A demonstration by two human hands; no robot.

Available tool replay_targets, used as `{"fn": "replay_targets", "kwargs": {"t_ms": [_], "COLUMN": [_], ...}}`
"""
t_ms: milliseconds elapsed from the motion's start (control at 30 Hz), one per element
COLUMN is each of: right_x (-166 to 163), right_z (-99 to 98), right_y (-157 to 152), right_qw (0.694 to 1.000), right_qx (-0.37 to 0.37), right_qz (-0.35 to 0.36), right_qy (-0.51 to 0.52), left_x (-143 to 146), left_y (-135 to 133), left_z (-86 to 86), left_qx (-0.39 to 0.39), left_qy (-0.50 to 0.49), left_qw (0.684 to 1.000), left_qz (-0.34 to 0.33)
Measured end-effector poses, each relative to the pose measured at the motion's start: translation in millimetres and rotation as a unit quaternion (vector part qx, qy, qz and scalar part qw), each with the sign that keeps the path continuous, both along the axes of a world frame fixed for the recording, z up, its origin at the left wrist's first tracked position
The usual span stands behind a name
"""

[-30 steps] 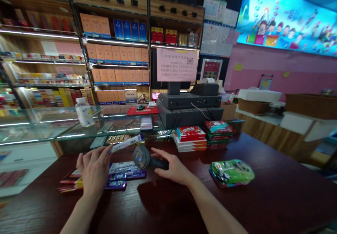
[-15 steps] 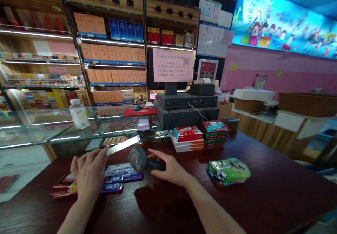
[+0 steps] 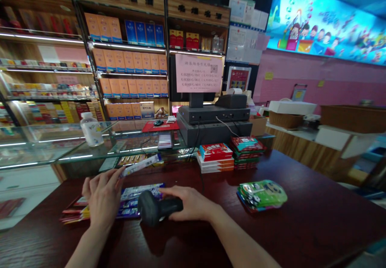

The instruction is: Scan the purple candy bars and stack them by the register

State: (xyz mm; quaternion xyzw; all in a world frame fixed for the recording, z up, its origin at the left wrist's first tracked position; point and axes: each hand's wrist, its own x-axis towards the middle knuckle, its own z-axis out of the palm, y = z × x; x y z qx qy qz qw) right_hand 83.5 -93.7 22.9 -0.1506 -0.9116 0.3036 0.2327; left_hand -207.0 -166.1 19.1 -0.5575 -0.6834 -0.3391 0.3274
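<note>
- Left hand [image 3: 102,195]: raised above the counter, fingertips pinching one long flat packet [image 3: 141,165], which tilts upward to the right.
- Right hand [image 3: 188,203]: closed around the handle of a dark scanner [image 3: 150,213], head low over the counter [image 3: 301,227].
- Flat packets [image 3: 132,203]: spread on the counter beneath both hands.
- Green bags [image 3: 261,194]: stacked well to the right.
- Cash register [image 3: 214,119]: behind, past red boxes [image 3: 215,157].

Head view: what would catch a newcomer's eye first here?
Front and centre, the right hand holds a dark barcode scanner low over the dark wooden counter, while the left hand lifts a slim packet above flat purple packets. To the right lies a green snack bag; behind stands the cash register.
</note>
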Motion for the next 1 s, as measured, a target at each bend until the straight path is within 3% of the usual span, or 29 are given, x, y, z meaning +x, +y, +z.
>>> {"fn": "replay_targets", "kwargs": {"t_ms": [300, 600, 700, 800, 900, 1000], "right_x": [-7.8, -6.6, -6.2, -7.7, -9.9, -10.7], "right_z": [-9.5, -5.5, -1.9, -3.2, -10.7, -18.7], "right_y": [-5.1, -5.8, -4.5, 1.2, 13.0, 25.6], "right_qw": [0.995, 0.993, 0.998, 0.990, 0.954, 0.915], "right_qx": [0.074, 0.078, 0.040, -0.030, -0.115, -0.178], "right_qz": [0.023, 0.012, -0.024, -0.115, -0.203, -0.248], "right_qy": [-0.058, -0.091, -0.040, 0.071, 0.190, 0.263], "left_x": [1.5, 13.8, 15.4, 15.3, 14.4, 13.3], "left_y": [-0.1, -2.2, -2.2, -1.2, 1.3, 4.3], "left_z": [0.8, 9.8, 10.6, 9.7, 7.8, 5.9], "left_qx": [0.011, 0.025, 0.017, 0.010, 0.008, 0.003], "left_qy": [0.007, 0.001, 0.005, 0.013, 0.025, 0.038], "left_qw": [1.000, 0.999, 0.999, 0.999, 0.998, 0.994], "left_qz": [-0.012, -0.025, -0.032, -0.043, -0.064, -0.098]}}
